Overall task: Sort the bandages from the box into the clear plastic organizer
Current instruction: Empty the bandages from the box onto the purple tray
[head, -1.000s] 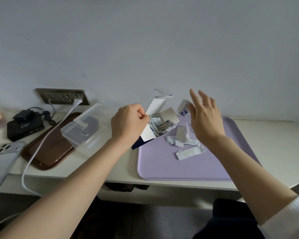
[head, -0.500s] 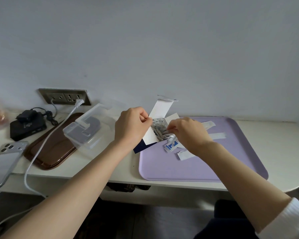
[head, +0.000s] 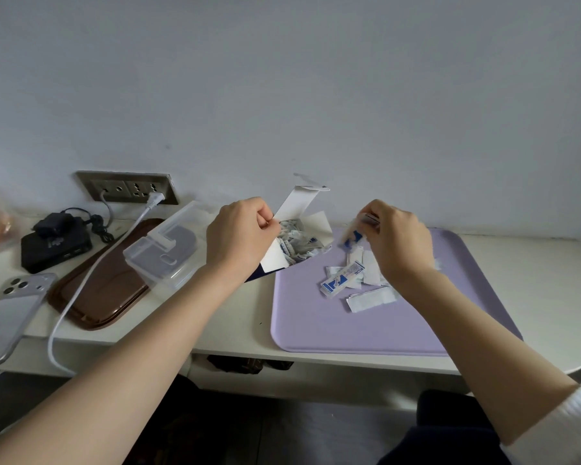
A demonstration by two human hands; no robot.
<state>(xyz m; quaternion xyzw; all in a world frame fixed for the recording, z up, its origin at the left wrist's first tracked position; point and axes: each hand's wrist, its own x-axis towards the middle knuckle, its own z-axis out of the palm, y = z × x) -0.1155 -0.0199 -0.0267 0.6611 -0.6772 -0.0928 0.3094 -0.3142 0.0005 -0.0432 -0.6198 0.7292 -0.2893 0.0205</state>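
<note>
My left hand (head: pixel 240 234) is curled around the near side of the box (head: pixel 297 204). Thumb and fingers pinch its white side panel, so the box sits tilted with its open mouth facing three o'clock. The top flap stands up at twelve o'clock. I cannot tell whether the box's dark lower corner touches the worktop (head: pixel 517 273). Inside the mouth I see a crowded heap of wrapped bandages (head: pixel 299 245).

My right hand (head: pixel 398 245) is raised at three o'clock from the box, above the far-left corner of the lavender tray (head: pixel 366 327). Its fingers are curled and pinch a small bunch of bandages (head: pixel 351 236). These are blurred, so I cannot count them. Just below that hand, loose bandages (head: pixel 341 284) lie scattered on the tray, some with the blue print up and others with the plain white side up.

The clear plastic organizer (head: pixel 168 253) stands at nine o'clock from the box, near my left hand but apart from it. It rests partly on the brown tray (head: pixel 98 297) and partly on the worktop.

A white cable (head: pixel 81 290) runs from the wall socket (head: pixel 128 187) at eleven o'clock, crosses the brown tray and drops over the front edge. A black device (head: pixel 54 248) sits at ten o'clock, and a phone (head: pixel 10 310) lies at eight o'clock with its lenses up.
</note>
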